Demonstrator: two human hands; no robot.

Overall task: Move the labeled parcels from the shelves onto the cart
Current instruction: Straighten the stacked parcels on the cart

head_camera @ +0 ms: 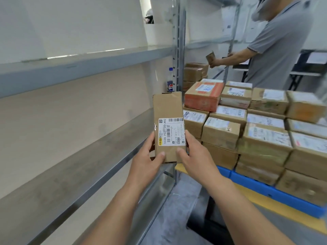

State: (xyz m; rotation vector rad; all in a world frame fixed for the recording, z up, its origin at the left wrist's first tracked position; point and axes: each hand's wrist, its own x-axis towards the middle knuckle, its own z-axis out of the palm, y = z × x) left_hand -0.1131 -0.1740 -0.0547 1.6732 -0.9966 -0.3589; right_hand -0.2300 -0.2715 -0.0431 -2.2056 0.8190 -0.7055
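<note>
Parcel point(167, 110): was held upright between shelf point(79, 167) and cart point(256, 188), label outward.
Left hand point(148, 156): was wrapped round its lower left edge.
Right hand point(196, 154): was wrapped round its lower right edge.
Cart: was loaded with boxes point(265, 138).

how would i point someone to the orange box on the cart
Start at the loaded cart right of the metal shelves. On its stack's top layer, at the left corner, sits the orange box. Every neighbour is plain brown cardboard.
</note>
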